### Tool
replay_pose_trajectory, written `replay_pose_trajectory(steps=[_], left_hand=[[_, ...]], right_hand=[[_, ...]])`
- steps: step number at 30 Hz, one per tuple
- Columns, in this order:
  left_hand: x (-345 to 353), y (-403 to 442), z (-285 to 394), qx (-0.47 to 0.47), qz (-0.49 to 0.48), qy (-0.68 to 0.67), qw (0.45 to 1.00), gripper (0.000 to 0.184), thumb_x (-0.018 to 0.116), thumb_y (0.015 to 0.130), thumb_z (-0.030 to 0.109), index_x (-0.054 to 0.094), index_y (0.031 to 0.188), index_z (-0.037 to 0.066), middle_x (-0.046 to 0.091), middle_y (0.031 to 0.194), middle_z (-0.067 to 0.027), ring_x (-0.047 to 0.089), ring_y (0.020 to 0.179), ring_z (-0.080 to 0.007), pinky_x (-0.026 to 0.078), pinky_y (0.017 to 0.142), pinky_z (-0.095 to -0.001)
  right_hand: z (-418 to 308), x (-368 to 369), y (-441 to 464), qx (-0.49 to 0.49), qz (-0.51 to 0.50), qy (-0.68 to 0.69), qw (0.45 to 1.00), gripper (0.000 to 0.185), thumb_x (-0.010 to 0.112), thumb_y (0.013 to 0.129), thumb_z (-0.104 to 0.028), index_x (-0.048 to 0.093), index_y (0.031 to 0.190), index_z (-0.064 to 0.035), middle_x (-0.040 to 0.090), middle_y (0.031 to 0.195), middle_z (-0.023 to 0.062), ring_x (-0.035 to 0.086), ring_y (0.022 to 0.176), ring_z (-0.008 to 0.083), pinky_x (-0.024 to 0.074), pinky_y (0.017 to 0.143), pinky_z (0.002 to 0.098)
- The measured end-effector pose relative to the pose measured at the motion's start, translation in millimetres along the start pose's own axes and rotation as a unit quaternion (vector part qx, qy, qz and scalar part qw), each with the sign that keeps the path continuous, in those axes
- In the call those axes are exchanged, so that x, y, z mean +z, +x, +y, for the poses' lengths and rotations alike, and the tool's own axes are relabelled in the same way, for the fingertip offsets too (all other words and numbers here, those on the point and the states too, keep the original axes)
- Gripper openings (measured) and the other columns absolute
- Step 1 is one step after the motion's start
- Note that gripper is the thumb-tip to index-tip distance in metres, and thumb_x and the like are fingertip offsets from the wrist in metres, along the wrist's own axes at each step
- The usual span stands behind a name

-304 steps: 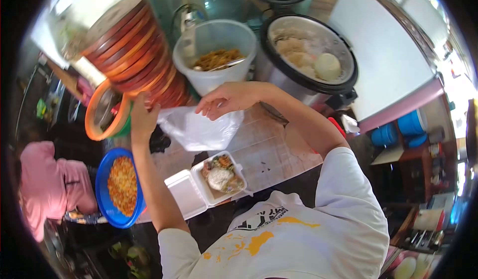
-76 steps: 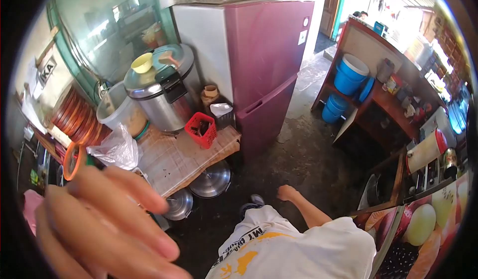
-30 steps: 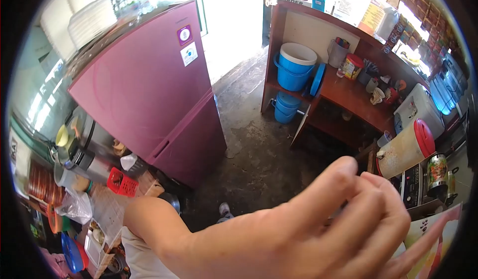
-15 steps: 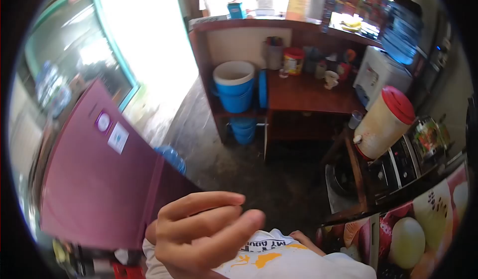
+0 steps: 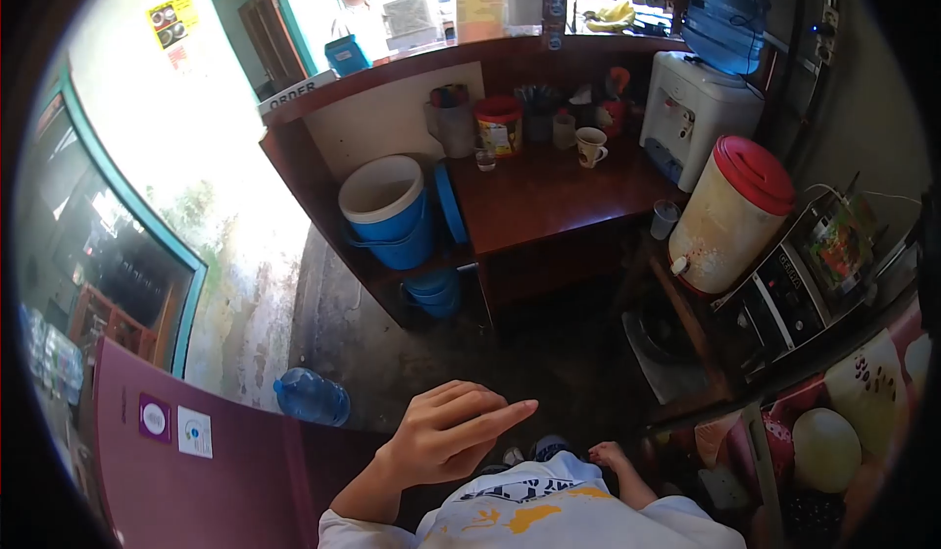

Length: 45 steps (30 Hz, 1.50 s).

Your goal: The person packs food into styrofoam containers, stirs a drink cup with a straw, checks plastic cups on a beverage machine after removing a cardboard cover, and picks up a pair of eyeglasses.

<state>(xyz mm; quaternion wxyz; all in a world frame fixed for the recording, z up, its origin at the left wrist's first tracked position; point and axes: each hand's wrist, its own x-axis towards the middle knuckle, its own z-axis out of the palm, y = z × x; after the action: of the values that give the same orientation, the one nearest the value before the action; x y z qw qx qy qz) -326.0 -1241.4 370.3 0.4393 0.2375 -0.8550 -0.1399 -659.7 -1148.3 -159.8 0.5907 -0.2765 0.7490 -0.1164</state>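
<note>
My left hand [image 5: 456, 433] is held up in front of my white printed shirt [image 5: 534, 510], with one finger stretched out to the right and the others loosely bent. Nothing shows in it, and it touches nothing. Lower on the right, my right hand [image 5: 610, 454] hangs beside my body, small in view; its fingers look partly curled, but their grip is unclear. Nearest my left hand is the purple fridge [image 5: 235, 490], to the left. A fruit-patterned surface [image 5: 828, 446] lies to the right of my right hand.
A wooden counter [image 5: 549, 201] ahead bears a mug [image 5: 591, 147], a red-lidded tub [image 5: 500, 125] and a water dispenser [image 5: 701, 113]. Blue buckets [image 5: 397, 240] stand left of it. A red-lidded drink jug [image 5: 735, 216] and a stove [image 5: 774, 299] are right; a blue bottle [image 5: 312, 397] lies left.
My view has turned left and moved nearer the counter. My left hand is now farther from the camera, its fingers closer together. The purple fridge has slid lower in view.
</note>
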Motion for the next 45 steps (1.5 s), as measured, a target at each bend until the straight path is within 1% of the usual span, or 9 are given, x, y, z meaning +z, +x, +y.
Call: replay_pose_trajectory(steps=[2, 6, 10, 12, 16, 21, 34, 40, 45], left_hand=[[5.3, 8.2, -19.5, -0.021, -0.015, -0.008, 1.0, 0.044, 0.062, 0.062, -0.007, 0.065, 0.104, 0.006, 0.06, 0.074, -0.0058, 0.058, 0.064, -0.0172, 0.049, 0.057, -0.0273], [19.4, 23.8, -57.7, -0.077, -0.036, -0.003, 0.996, 0.045, 0.057, 0.06, -0.014, 0.066, 0.1, 0.004, 0.06, 0.072, -0.0073, 0.058, 0.062, -0.0168, 0.046, 0.055, -0.0254], [35.8, 35.8, -104.9, -0.149, -0.032, 0.012, 0.988, 0.043, 0.056, 0.064, -0.015, 0.066, 0.101, 0.006, 0.06, 0.073, -0.0071, 0.059, 0.064, -0.0165, 0.046, 0.055, -0.025], [49.5, 45.3, -132.2, -0.204, -0.026, -0.008, 0.979, 0.041, 0.056, 0.068, -0.014, 0.065, 0.102, 0.006, 0.06, 0.073, -0.0078, 0.059, 0.065, -0.0169, 0.046, 0.056, -0.0249], [84.5, 90.6, -192.9, -0.235, -0.057, -0.059, 0.968, 0.038, 0.054, 0.073, -0.011, 0.061, 0.106, 0.006, 0.057, 0.074, -0.0085, 0.057, 0.064, -0.0181, 0.045, 0.059, -0.0246], [170.9, 146.9, -289.8, -0.287, -0.074, -0.275, 0.915, 0.026, 0.05, 0.084, -0.003, 0.06, 0.106, 0.003, 0.058, 0.08, -0.0056, 0.056, 0.07, -0.011, 0.045, 0.065, -0.0218], [463.7, 264.5, -446.2, -0.575, -0.202, -0.419, 0.673, 0.039, 0.047, 0.09, 0.019, 0.043, 0.123, 0.0, 0.056, 0.099, -0.0139, 0.062, 0.072, -0.0224, 0.055, 0.059, -0.0305], [544.8, 270.1, -463.0, -0.514, -0.139, -0.412, 0.739, 0.04, 0.048, 0.085, 0.001, 0.042, 0.124, 0.002, 0.054, 0.108, -0.0151, 0.063, 0.066, -0.0263, 0.058, 0.055, -0.0347], [553.9, 267.1, -472.9, -0.513, -0.139, -0.508, 0.678, 0.038, 0.043, 0.085, -0.004, 0.045, 0.122, 0.002, 0.054, 0.11, -0.0133, 0.063, 0.078, -0.0265, 0.059, 0.062, -0.0361]], right_hand=[[11.9, 0.5, -3.4, -0.032, 0.016, -0.096, 0.995, 0.017, 0.061, 0.078, -0.014, 0.069, 0.09, -0.0055, 0.067, 0.085, 0.0107, 0.064, 0.074, 0.0181, 0.0519, 0.065, 0.031], [69.8, 6.2, 47.6, 0.102, -0.037, 0.07, 0.992, 0.025, 0.066, 0.073, -0.018, 0.068, 0.092, -0.0026, 0.065, 0.091, 0.0146, 0.062, 0.079, 0.0203, 0.0499, 0.07, 0.0355], [-13.0, -26.1, 64.6, 0.033, 0.035, -0.003, 0.999, 0.027, 0.065, 0.073, -0.02, 0.067, 0.094, -0.003, 0.065, 0.094, 0.017, 0.063, 0.082, 0.0246, 0.0493, 0.073, 0.0383], [-56.2, -53.5, 107.6, -0.128, 0.055, -0.128, 0.982, 0.026, 0.063, 0.074, -0.023, 0.068, 0.094, -0.0071, 0.066, 0.092, 0.0147, 0.064, 0.083, 0.023, 0.0497, 0.073, 0.035], [-243.4, -115.2, 67.3, -0.194, 0.083, -0.074, 0.975, 0.014, 0.056, 0.083, -0.014, 0.066, 0.086, -0.0032, 0.065, 0.077, 0.0074, 0.061, 0.069, 0.0122, 0.0486, 0.061, 0.0272], [-328.6, -158.6, 68.0, -0.301, 0.126, -0.028, 0.945, 0.015, 0.054, 0.084, -0.011, 0.064, 0.091, -0.0026, 0.065, 0.076, 0.0076, 0.061, 0.069, 0.0126, 0.0479, 0.063, 0.0272], [-252.2, -133.0, 31.1, -0.168, 0.312, 0.028, 0.935, 0.015, 0.057, 0.079, -0.012, 0.065, 0.089, -0.004, 0.065, 0.086, 0.015, 0.064, 0.081, 0.027, 0.0493, 0.071, 0.0341], [-246.1, -99.2, 13.5, -0.052, 0.327, 0.059, 0.942, 0.014, 0.058, 0.081, -0.014, 0.065, 0.091, -0.0061, 0.066, 0.083, 0.0126, 0.064, 0.079, 0.0235, 0.0496, 0.071, 0.0325], [-279.3, -98.8, -1.7, -0.038, 0.321, 0.095, 0.941, 0.014, 0.057, 0.081, -0.012, 0.065, 0.091, -0.0054, 0.066, 0.084, 0.0129, 0.064, 0.08, 0.0221, 0.0496, 0.071, 0.0323]])
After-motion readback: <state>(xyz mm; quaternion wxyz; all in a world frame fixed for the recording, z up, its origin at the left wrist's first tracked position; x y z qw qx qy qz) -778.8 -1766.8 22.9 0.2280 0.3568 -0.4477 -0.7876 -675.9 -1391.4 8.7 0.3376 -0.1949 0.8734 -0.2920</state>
